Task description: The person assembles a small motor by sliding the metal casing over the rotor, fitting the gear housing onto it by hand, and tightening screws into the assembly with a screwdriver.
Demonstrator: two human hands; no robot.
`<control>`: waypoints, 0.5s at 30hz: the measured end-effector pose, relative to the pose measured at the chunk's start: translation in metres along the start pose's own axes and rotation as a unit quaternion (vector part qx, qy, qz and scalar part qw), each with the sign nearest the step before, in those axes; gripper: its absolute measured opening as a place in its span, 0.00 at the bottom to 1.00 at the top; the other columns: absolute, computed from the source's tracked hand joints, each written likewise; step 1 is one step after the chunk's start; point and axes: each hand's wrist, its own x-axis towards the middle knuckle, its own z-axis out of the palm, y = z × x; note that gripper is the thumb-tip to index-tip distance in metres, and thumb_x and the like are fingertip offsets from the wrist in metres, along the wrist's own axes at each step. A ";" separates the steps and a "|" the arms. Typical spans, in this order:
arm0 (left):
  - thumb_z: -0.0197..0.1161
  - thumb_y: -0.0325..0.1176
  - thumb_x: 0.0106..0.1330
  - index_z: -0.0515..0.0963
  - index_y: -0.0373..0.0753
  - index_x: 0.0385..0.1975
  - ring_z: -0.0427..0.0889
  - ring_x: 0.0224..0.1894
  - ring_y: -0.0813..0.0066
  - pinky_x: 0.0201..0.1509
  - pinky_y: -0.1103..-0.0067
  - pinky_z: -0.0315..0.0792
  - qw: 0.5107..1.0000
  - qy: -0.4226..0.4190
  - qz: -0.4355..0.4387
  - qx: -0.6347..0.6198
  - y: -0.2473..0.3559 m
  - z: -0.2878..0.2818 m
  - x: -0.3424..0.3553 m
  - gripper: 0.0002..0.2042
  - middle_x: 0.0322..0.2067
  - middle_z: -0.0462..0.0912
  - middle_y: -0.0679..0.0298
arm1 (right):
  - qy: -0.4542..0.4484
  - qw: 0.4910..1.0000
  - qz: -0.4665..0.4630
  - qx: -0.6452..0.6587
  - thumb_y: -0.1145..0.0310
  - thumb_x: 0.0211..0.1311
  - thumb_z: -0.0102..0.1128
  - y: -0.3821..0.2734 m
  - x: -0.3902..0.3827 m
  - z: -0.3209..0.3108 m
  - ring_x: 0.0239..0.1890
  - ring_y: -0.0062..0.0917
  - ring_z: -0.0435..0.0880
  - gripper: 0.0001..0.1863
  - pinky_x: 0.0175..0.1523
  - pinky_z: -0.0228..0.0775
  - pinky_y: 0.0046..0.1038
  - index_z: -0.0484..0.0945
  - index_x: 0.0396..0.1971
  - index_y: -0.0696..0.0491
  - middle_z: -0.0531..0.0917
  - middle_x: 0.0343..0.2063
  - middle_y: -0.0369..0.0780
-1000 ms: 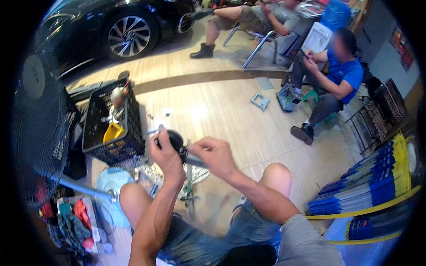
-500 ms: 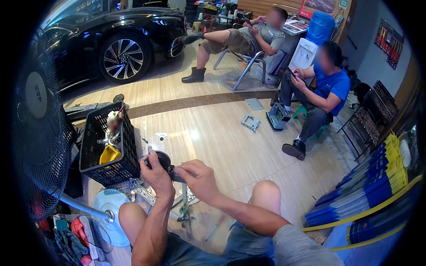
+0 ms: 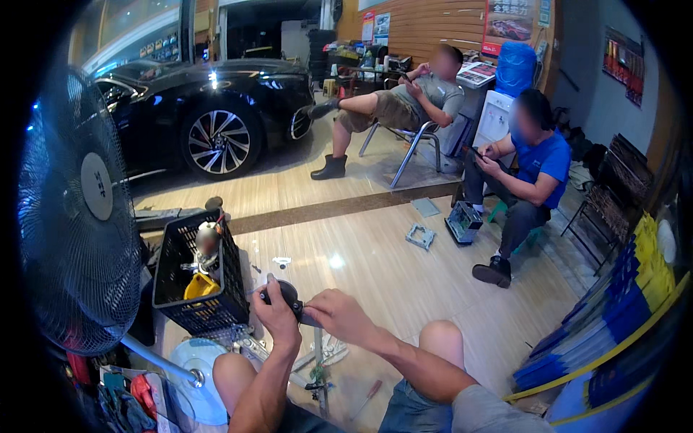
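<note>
My left hand (image 3: pixel 276 318) is closed round a black round part (image 3: pixel 287 292) in front of me, thumb pointing up. My right hand (image 3: pixel 343 318) pinches the right side of that same part, where a small fitting and a dark flat piece partly show; the fingertips hide the details. Below my hands, between my bare knees, metal pieces (image 3: pixel 330 352) lie on the floor beside a screwdriver (image 3: pixel 370 395). Just left of the hands stands a black plastic crate (image 3: pixel 177 293) with a yellow item and silver parts inside.
A standing fan (image 3: pixel 79 216) is at left, near a black car (image 3: pixel 166 108). Two people sit with phones: one reclining (image 3: pixel 426 101), one in blue (image 3: pixel 545 166) by an opened metal device (image 3: pixel 462 224). Blue-and-yellow stacked items (image 3: pixel 610 303) line the right; a water dispenser (image 3: pixel 494 115) stands behind.
The view has tilted upward, so the car, wall and people sit lower in the picture. Both my hands stay on the black part, with slight shifts of grip.
</note>
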 end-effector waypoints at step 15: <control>0.61 0.46 0.70 0.74 0.35 0.34 0.70 0.32 0.80 0.37 0.80 0.67 0.996 -0.052 0.065 0.028 0.025 -0.015 -0.022 0.17 0.29 0.74 0.67 | -0.064 0.997 0.048 -0.005 0.62 0.63 0.60 -0.026 -0.017 -0.020 0.41 0.40 0.81 0.12 0.49 0.73 0.40 0.84 0.33 0.55 0.83 0.33 0.44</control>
